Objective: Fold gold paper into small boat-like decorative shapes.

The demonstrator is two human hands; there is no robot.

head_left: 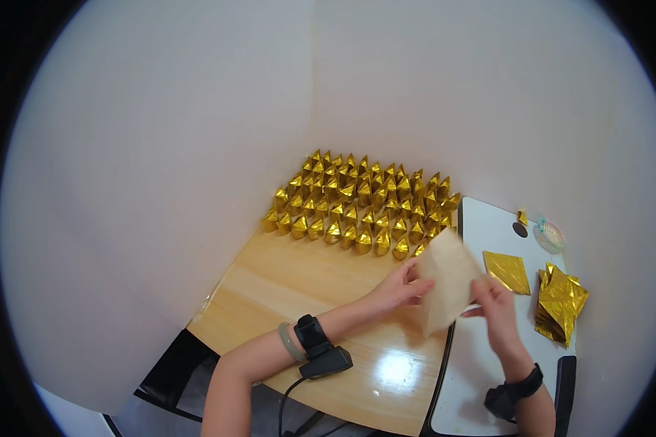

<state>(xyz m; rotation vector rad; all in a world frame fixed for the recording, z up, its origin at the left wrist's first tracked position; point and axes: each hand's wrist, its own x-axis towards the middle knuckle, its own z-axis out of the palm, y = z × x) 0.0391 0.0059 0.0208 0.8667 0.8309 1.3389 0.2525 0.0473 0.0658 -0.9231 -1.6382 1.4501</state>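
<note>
Both hands hold one pale sheet of paper [448,280] up over the near right part of the wooden desk [306,280]. The left hand [399,289] pinches its left edge, fingers closed on it; the right hand [494,306] grips its right edge, though the fingers there are partly hidden behind the sheet. Far across the desk, rows of folded gold paper pieces [361,204] stand packed together. To the right lies a white board [488,233] carrying a flat gold sheet [508,271] and, further right, a stack of gold sheets [559,302].
</note>
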